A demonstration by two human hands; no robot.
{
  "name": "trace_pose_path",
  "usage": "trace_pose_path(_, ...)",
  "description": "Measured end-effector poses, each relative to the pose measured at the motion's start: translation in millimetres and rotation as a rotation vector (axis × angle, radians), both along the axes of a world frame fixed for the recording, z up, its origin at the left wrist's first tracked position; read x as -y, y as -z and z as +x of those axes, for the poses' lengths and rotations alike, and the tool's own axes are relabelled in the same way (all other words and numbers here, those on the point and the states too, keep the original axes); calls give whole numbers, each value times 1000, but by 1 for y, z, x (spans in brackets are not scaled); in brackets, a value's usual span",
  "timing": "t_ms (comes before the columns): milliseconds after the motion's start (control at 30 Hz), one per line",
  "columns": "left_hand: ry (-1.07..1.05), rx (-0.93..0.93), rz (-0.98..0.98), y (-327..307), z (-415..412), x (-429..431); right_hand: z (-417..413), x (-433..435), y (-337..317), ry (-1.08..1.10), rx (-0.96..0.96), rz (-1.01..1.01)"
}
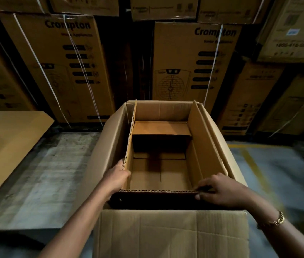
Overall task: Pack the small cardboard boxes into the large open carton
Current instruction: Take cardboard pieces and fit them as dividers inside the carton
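**A:** Hands first: what are they doing?

**B:** The left hand (117, 176) is gripping the left wall of the open inner box (158, 191), close to its near corner. The right hand (220, 189) is pinching that box's near-right corner. The two are holding it well apart.

**A:** And where is the box sitting?

**B:** It is standing upright inside the large carton (166, 229), whose flaps are splaying open. A small cardboard box (161, 128) is lying at the far end inside.
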State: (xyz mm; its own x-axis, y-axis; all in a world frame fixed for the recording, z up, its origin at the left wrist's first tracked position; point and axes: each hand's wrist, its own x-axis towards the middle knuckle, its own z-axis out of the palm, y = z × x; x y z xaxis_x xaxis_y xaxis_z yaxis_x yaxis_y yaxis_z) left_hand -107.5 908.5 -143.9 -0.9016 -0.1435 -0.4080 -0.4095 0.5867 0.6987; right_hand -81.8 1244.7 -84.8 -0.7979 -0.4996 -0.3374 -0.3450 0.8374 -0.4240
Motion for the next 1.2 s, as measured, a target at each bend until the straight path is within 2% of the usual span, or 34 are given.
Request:
trace_pose_path(200,81,5,-129,4,18,-1,7,2,-1,-54,-176,153)
trace_pose_path(333,137,25,-131,0,17,2,-6,12,-10,-89,-189,273)
trace_pose_path(400,175,39,-148,-2,12,2,-17,19,-18,-106,-119,316)
trace_pose_path(533,210,52,-213,-4,-4,1,-47,32,-30,-92,94,174)
trace_pose_path(600,216,51,-236,-7,-19,-1,-69,39,-27,-83,57,177)
trace_pose_path(733,161,49,-246,-18,-59,-7,-124,61,-16,-92,-105,337)
trace_pose_path(967,23,-61,-175,-34,-128,-10,-213,100,28,-43,-288,444)
trace_pose_path(1067,4,-72,-215,-33,-143,-11,-244,103,47,18,-291,502)
trace_pose_path(1200,80,-80,-371,-27,-146,-21,-272,104,65,64,-289,525)
